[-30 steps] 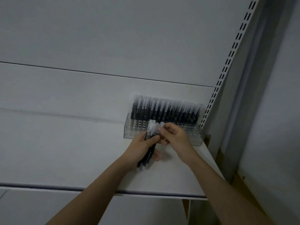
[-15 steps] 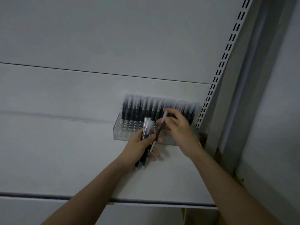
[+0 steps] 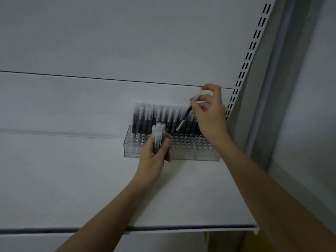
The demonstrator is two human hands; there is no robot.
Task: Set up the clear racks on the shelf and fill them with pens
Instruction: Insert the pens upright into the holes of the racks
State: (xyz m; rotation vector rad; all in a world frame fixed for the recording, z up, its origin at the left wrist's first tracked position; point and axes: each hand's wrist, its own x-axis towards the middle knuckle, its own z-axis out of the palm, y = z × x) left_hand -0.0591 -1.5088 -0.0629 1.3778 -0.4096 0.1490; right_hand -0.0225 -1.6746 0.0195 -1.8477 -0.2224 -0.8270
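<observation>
A clear rack [image 3: 189,153] with rows of round holes stands on the white shelf [image 3: 72,188], against the back panel. Its back rows hold several black pens with clear caps [image 3: 160,115]; the front holes show no pens. My left hand [image 3: 154,157] grips a bundle of pens [image 3: 158,137] upright in front of the rack's left half. My right hand [image 3: 211,113] pinches a single pen [image 3: 185,117] near its cap, raised and tilted above the rack's right half, tip pointing down-left.
A slotted upright [image 3: 243,70] runs up the shelf's right side, just behind my right hand. The shelf's front edge [image 3: 163,229] crosses the lower view. A grey wall [image 3: 309,124] stands to the right.
My right hand has drawn one pen out of the bundle and lifted it up and to the right above the rack. My left hand keeps the bundle upright.
</observation>
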